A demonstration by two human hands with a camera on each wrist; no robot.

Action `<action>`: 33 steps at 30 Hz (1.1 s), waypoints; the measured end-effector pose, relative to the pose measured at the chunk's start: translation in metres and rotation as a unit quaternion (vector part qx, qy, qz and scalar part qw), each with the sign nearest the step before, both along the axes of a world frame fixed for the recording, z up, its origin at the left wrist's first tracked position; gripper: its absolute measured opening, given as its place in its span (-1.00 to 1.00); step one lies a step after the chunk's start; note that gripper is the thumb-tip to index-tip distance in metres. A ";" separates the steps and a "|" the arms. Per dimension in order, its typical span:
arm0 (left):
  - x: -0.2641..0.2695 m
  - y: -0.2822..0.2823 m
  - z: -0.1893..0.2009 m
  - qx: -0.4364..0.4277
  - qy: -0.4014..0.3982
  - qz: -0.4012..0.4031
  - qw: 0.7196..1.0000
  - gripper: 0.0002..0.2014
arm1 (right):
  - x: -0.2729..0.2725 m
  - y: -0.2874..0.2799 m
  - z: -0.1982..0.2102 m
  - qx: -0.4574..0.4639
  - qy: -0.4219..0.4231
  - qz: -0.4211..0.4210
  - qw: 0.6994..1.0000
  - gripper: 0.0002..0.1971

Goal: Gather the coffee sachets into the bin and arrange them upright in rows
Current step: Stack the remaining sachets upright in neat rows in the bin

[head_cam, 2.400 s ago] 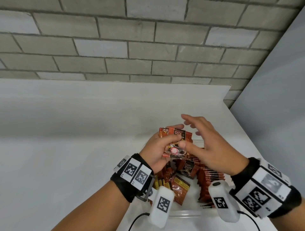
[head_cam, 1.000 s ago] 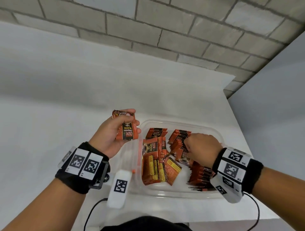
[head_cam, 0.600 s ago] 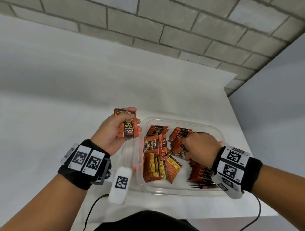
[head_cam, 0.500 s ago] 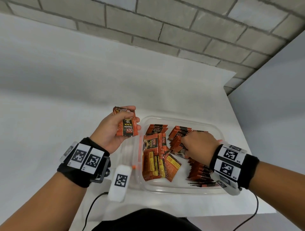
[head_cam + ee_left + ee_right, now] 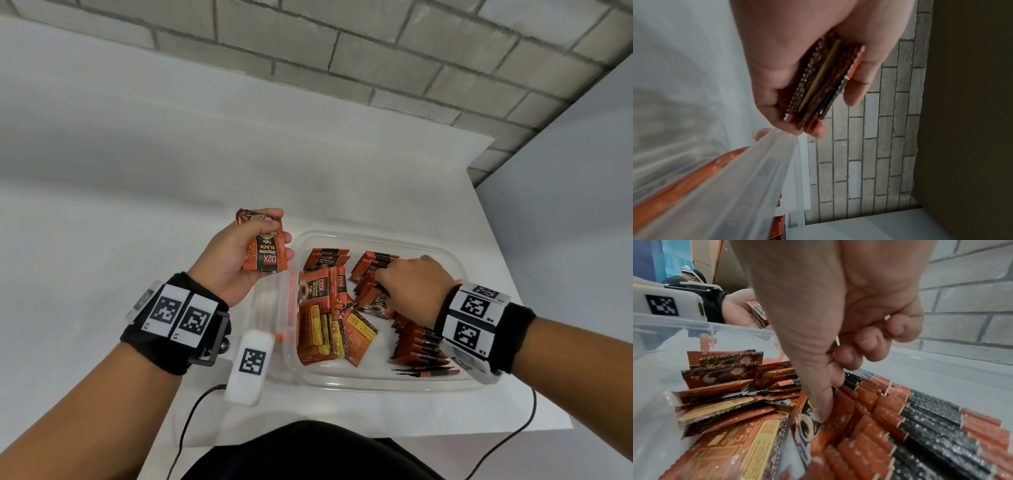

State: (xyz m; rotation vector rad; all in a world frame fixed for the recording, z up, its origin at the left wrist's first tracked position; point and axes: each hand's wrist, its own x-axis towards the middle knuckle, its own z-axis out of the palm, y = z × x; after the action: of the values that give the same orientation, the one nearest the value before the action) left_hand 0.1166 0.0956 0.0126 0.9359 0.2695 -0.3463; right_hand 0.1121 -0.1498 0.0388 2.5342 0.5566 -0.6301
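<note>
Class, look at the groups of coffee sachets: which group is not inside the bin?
The stack of sachets gripped in the left hand, held above the table beside the clear bin. All the others lie or stand inside it.

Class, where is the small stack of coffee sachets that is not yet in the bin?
In the head view, the stack of sachets is gripped in the left hand, raised just left of the clear bin.

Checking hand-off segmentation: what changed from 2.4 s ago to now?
Right hand left the stack and went down into the bin, thumb on the sachet row. Left hand carried the stack left, outside the bin. Loose sachets unchanged.
</note>
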 end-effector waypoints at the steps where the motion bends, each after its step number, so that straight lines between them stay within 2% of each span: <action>1: 0.000 0.000 0.000 -0.001 0.000 0.000 1.000 -0.82 | 0.000 -0.001 -0.001 0.001 -0.003 0.000 1.000 -0.89; 7: 0.003 0.000 -0.002 -0.009 0.001 0.001 1.000 -0.78 | 0.000 -0.004 0.002 0.022 0.001 -0.023 1.000 -0.70; 9: 0.004 0.000 -0.002 -0.014 0.003 -0.003 1.000 -0.72 | -0.001 -0.003 0.005 0.030 -0.005 -0.032 0.999 -0.69; 12: 0.003 -0.002 0.002 -0.026 0.004 -0.007 1.000 -0.80 | -0.003 -0.003 0.012 0.054 -0.028 -0.042 0.997 -0.70; 14: 0.000 -0.006 0.006 -0.034 -0.001 -0.026 0.999 -0.79 | -0.003 -0.004 0.022 0.122 -0.049 -0.064 0.989 -0.72; 16: -0.004 -0.012 0.012 -0.025 -0.025 -0.062 0.997 -0.74 | -0.005 -0.001 0.036 0.277 -0.059 -0.120 0.952 -0.76; 18: -0.006 -0.021 0.017 0.006 -0.048 -0.092 0.995 -0.61 | -0.007 0.009 0.048 0.454 -0.050 -0.184 0.871 -0.79; 19: -0.007 -0.026 0.019 0.016 -0.054 -0.100 0.993 -0.57 | -0.009 0.015 0.053 0.513 -0.034 -0.211 0.831 -0.76; 20: -0.008 -0.030 0.021 0.018 -0.057 -0.105 0.993 -0.54 | -0.011 0.020 0.054 0.553 -0.011 -0.234 0.800 -0.71; 23: -0.009 -0.043 0.027 0.007 -0.067 -0.102 0.993 -0.57 | -0.017 0.028 0.050 0.602 0.053 -0.303 0.737 -0.58; 26: -0.011 -0.050 0.031 0.003 -0.080 -0.089 0.993 -0.65 | -0.025 0.028 0.044 0.646 0.104 -0.370 0.659 -0.60; 29: -0.012 -0.054 0.031 0.016 -0.088 -0.100 0.991 -0.59 | -0.027 0.024 0.047 0.681 0.099 -0.375 0.621 -0.76; 31: -0.014 -0.055 0.030 0.015 -0.086 -0.127 0.988 -0.62 | -0.025 0.020 0.052 0.684 0.067 -0.357 0.633 -0.82; 33: -0.015 -0.057 0.029 0.006 -0.084 -0.138 0.987 -0.65 | -0.022 0.017 0.056 0.681 0.046 -0.346 0.643 -0.77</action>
State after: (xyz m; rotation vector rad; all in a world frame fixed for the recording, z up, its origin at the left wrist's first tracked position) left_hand 0.1019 0.0390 0.0413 1.0102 -0.0139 -0.5164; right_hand 0.0898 -0.1332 0.0949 4.2897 -0.1150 -0.7031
